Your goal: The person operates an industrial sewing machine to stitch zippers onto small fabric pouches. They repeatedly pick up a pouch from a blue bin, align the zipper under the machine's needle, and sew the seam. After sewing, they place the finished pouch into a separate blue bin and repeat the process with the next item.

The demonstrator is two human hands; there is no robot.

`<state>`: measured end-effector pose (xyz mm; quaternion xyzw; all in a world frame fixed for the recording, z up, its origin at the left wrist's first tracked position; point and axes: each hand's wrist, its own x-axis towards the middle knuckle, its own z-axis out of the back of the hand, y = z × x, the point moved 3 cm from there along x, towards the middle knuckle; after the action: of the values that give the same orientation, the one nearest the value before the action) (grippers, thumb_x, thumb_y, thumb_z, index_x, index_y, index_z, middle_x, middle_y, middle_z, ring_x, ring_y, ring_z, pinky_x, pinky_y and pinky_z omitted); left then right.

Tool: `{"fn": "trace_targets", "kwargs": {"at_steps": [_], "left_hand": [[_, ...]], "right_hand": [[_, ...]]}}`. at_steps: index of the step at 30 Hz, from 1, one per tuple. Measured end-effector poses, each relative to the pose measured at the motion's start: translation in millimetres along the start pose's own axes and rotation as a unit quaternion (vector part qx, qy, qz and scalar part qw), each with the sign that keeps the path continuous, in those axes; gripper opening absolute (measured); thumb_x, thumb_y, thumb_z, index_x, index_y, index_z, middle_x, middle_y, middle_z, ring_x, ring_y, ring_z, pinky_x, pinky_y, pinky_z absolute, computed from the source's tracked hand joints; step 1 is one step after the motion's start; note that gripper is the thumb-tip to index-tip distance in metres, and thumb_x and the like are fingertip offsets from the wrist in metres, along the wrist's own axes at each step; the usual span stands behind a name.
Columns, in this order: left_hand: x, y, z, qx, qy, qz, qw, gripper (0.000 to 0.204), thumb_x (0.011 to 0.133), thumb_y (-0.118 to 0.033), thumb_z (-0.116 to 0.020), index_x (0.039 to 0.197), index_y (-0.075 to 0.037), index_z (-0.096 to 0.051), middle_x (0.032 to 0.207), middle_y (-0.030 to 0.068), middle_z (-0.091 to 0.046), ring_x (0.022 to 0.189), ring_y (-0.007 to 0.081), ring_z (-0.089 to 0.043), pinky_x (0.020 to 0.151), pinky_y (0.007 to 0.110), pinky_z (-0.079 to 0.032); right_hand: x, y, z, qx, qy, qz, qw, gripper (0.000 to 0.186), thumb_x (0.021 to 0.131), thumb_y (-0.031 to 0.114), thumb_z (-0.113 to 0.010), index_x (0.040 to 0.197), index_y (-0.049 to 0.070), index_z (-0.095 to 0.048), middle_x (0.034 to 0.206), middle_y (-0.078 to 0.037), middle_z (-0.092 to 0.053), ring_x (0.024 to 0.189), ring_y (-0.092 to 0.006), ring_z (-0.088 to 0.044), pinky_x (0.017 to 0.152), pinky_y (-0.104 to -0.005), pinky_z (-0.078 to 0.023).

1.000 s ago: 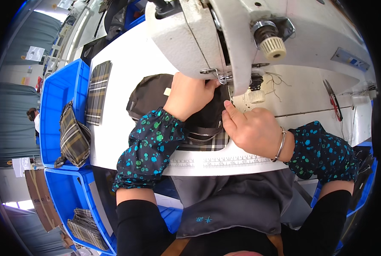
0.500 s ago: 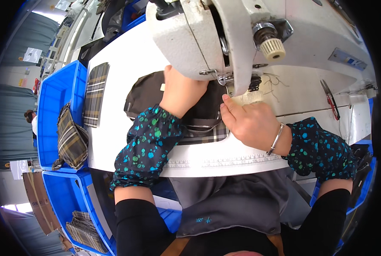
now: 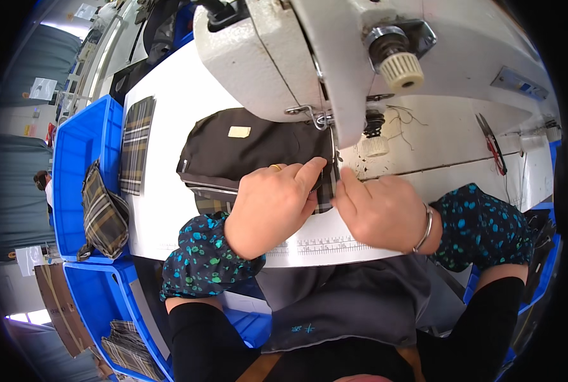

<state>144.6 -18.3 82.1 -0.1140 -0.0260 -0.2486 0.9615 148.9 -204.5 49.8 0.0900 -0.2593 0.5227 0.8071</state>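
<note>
A dark brown fabric piece [image 3: 265,143] with a zipper, plaid cloth [image 3: 219,202] under its near edge and a small pale label lies beneath the head of a white sewing machine [image 3: 258,70]. My left hand [image 3: 271,207] rests over its near right part, with bent fingers gripping the cloth near the zipper end. Close beside it, my right hand [image 3: 382,210] pinches the right edge of the piece, just below the presser foot. Its fingertips partly hide the edge.
Scissors with red handles [image 3: 495,146] and loose threads [image 3: 401,124] lie on the right of the table. At left are a flat plaid piece [image 3: 137,143], a blue bin [image 3: 74,140] with a plaid pouch [image 3: 104,210] over its rim, and a lower bin with stacked plaid pieces [image 3: 130,347].
My left hand has come back toward me and right, from the top of the cloth to its near edge, uncovering the label. My right hand has moved down along the edge.
</note>
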Motion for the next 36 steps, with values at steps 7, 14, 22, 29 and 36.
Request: {"fn": "trace_targets", "kwargs": {"at_steps": [7, 14, 22, 29, 36], "left_hand": [[-1, -13, -6, 0.083, -0.076, -0.029, 0.993, 0.032, 0.08, -0.013, -0.079, 0.113, -0.01, -0.077, 0.074, 0.0007, -0.063, 0.067, 0.0211, -0.067, 0.06, 0.035, -0.054], [1, -20, 0, 0.041, -0.107, 0.022, 0.993, 0.03, 0.079, -0.008, -0.078, 0.11, -0.011, -0.078, 0.089, 0.001, -0.068, 0.069, 0.0202, -0.068, 0.059, 0.033, -0.054], [-2, -26, -13, 0.08, -0.086, -0.004, 0.993, 0.041, 0.073, -0.01, -0.072, 0.114, -0.009, -0.075, 0.124, 0.0024, -0.074, 0.083, 0.0199, -0.074, 0.063, 0.03, -0.057], [0, -27, -17, 0.085, -0.096, -0.015, 0.992, 0.036, 0.075, -0.012, -0.071, 0.111, -0.009, -0.075, 0.118, 0.0021, -0.074, 0.083, 0.0201, -0.073, 0.064, 0.031, -0.057], [18, -11, -26, 0.092, -0.148, -0.016, 0.985, 0.03, 0.079, -0.014, -0.069, 0.107, -0.004, -0.072, 0.112, 0.0047, -0.07, 0.089, 0.019, -0.072, 0.064, 0.031, -0.058]], "right_hand": [[-1, 6, 7, 0.006, -0.013, 0.036, 0.999, 0.026, 0.079, 0.016, -0.068, 0.095, -0.003, -0.075, 0.104, -0.025, -0.076, 0.057, -0.0116, -0.058, 0.051, -0.0257, -0.044], [0, 1, -1, 0.001, -0.025, 0.042, 0.999, 0.027, 0.08, 0.016, -0.068, 0.097, -0.004, -0.076, 0.101, -0.025, -0.076, 0.059, -0.013, -0.062, 0.052, -0.0268, -0.048], [1, 7, -3, 0.012, 0.003, 0.04, 0.999, 0.028, 0.077, 0.014, -0.067, 0.094, -0.006, -0.075, 0.099, -0.031, -0.076, 0.053, -0.0142, -0.063, 0.05, -0.028, -0.049], [2, 6, -4, 0.019, 0.009, 0.049, 0.999, 0.027, 0.077, 0.014, -0.067, 0.093, -0.006, -0.075, 0.099, -0.031, -0.076, 0.053, -0.0137, -0.063, 0.049, -0.0274, -0.048], [7, -1, -12, -0.005, 0.003, 0.021, 1.0, 0.026, 0.075, 0.014, -0.067, 0.092, -0.005, -0.074, 0.102, -0.033, -0.076, 0.051, -0.0137, -0.062, 0.048, -0.0281, -0.048]]}}
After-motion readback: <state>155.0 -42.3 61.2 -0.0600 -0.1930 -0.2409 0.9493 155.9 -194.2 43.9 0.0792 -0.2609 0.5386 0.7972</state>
